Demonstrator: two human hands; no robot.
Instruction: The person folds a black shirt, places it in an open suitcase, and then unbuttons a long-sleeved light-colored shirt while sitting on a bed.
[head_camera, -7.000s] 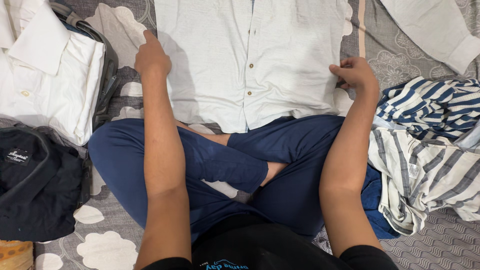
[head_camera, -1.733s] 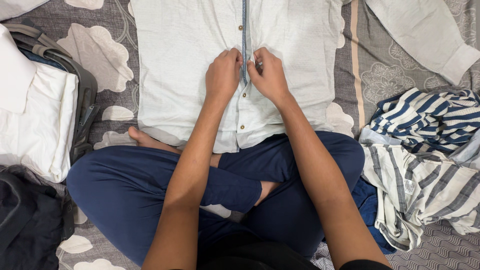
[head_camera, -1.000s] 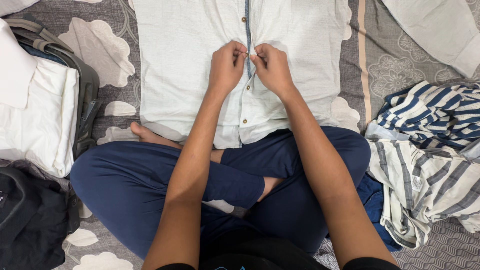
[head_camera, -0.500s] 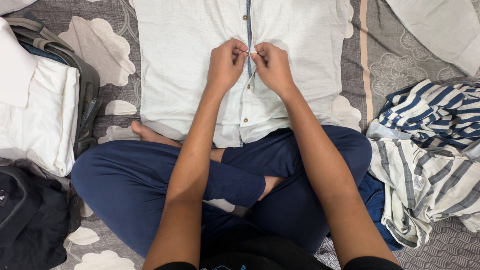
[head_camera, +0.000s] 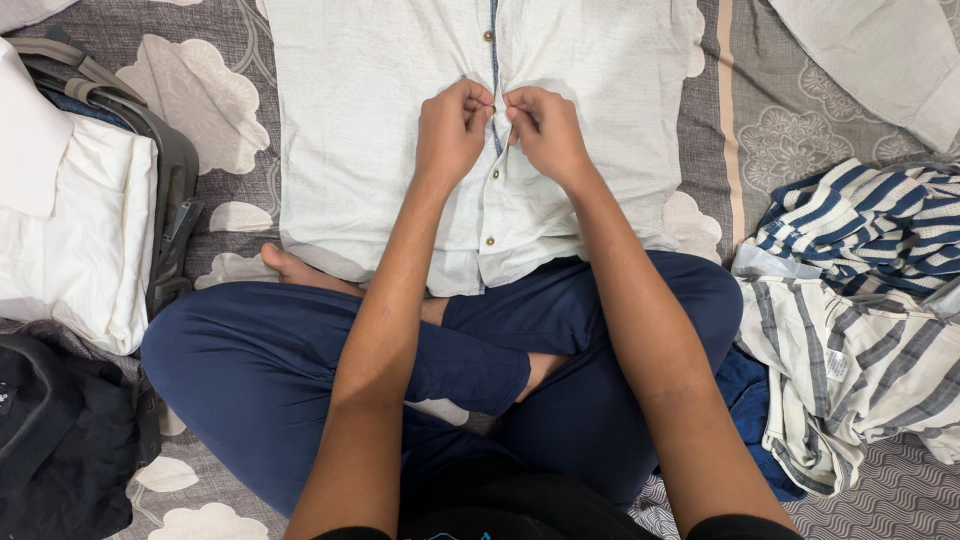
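A pale off-white button shirt lies flat on the patterned bedsheet in front of my crossed legs in dark blue trousers. My left hand pinches the left edge of the shirt's front placket at a small brown button. My right hand pinches the opposite edge, fingertips nearly touching the left hand's. Two more buttons show below the hands, one above. The shirt's sleeve stretches to the upper right.
A folded white shirt rests on a grey backpack at the left. A black garment lies at the lower left. Striped shirts are heaped at the right, over something blue.
Seven seconds ago my hands were apart at the shirt's two sides; they have come together at the placket. In the last second they stay there, fingers shifting slightly.
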